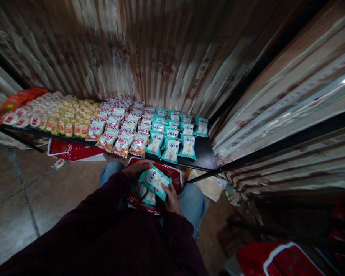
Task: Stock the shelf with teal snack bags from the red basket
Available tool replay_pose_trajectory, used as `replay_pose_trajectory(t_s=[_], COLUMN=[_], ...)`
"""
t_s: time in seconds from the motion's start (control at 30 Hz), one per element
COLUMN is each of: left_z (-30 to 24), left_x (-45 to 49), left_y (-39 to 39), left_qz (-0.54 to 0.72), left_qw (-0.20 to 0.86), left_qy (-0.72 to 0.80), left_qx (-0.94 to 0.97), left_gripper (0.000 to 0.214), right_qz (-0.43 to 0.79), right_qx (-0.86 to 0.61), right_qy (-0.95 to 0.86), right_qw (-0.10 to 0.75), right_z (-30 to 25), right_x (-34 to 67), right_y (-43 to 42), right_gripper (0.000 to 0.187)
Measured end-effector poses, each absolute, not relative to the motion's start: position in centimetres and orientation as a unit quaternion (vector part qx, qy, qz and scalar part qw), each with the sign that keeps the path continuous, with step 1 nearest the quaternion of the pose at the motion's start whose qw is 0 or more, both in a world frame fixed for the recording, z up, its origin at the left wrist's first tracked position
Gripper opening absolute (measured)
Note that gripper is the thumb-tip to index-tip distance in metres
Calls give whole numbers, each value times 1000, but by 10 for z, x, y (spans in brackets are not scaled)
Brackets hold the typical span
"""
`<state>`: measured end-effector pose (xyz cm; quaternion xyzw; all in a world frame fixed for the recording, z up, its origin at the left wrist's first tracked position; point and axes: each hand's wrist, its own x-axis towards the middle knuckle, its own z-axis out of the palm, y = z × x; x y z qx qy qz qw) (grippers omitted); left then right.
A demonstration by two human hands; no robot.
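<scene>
My left hand (136,168) and my right hand (171,199) both grip a teal snack packet (155,181) just above a red basket (176,177) resting on my lap. More teal packets (149,198) lie inside the basket. Ahead, a low black shelf (202,155) carries rows of teal packets (172,140) on its right side, red-and-white packets (122,132) in the middle and yellow packets (60,119) to the left. The fingers of both hands are closed around the packet's edges.
Orange packets (13,101) fill the shelf's far left end. A second red basket (71,150) sits on the tiled floor under the shelf, a third (276,260) at the lower right. Striped curtains (166,53) hang behind and to the right.
</scene>
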<state>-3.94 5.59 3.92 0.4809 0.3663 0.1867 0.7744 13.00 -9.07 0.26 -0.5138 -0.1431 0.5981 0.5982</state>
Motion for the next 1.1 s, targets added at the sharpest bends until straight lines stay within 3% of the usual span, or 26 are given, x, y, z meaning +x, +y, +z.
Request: replay_pose_trajectory(t_s=[0.17, 0.3, 0.67, 0.93, 1.1], left_z=[33, 25, 23, 23, 9], left_x=[-36, -36, -34, -25, -19], left_y=[43, 35, 19, 16, 10], left_qz=[232, 232, 272, 309, 324], left_qw=[806, 812, 808, 795, 755], left_qy=[354, 373, 418, 458, 510], left_qx=[415, 384, 313, 251, 256], left_gripper=[48, 53, 51, 34, 26], right_qz=[578, 556, 588, 628, 601], right_qx=[-529, -547, -530, -525, -569], right_qy=[-128, -112, -154, -148, -164], right_qw=[608, 616, 591, 555, 537], right_z=[1, -4, -3, 0, -14], right_x=[129, 129, 130, 125, 126], right_y=[-90, -91, -94, -103, -103], right_gripper=[58, 56, 35, 55, 53])
